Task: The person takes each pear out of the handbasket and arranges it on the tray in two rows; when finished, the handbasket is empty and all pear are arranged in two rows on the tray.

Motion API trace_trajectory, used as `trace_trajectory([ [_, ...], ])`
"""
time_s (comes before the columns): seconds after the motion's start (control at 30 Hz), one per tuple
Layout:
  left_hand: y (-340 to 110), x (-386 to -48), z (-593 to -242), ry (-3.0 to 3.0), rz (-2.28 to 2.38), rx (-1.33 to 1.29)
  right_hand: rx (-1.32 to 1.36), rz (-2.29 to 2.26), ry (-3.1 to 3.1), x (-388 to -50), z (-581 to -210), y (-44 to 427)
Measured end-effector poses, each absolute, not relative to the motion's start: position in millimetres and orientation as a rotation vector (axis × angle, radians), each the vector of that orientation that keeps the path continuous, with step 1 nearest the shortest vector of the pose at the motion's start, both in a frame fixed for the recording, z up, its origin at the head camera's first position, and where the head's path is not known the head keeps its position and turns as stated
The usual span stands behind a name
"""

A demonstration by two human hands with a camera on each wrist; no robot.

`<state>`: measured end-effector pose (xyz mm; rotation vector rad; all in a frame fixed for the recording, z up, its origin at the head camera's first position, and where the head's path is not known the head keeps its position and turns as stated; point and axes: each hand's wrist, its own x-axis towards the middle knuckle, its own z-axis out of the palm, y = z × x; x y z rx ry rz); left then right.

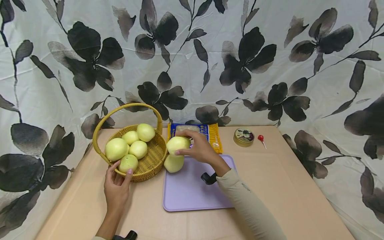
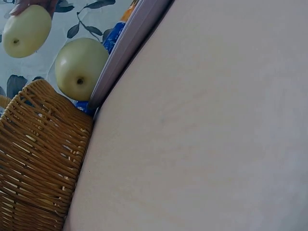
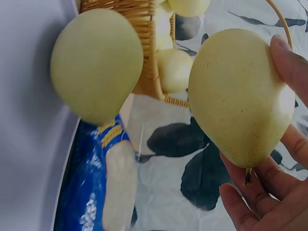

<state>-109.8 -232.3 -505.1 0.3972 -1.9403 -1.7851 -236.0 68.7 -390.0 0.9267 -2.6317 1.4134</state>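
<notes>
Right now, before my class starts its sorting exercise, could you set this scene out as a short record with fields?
Right hand: the right hand grips a pear
Left hand: the left hand touches the near rim of the wicker basket
Basket contents: at least five pears
Basket handle: upright
Tray: lavender tray, with one pear at its far left corner
Behind tray: blue and yellow packet, label unreadable
Far right of table: round tin, with a red lollipop beside it

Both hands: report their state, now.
Left hand: closed, gripping the rim of the wicker basket.
Right hand: closed, holding a pale yellow-green pear.
</notes>
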Motion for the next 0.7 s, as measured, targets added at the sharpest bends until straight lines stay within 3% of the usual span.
trace_trajectory([
  [0.7,-234,-110,-508,-1.949,-1.789,0.393,0.781,1.469,-2.723,-241,-433,125],
])
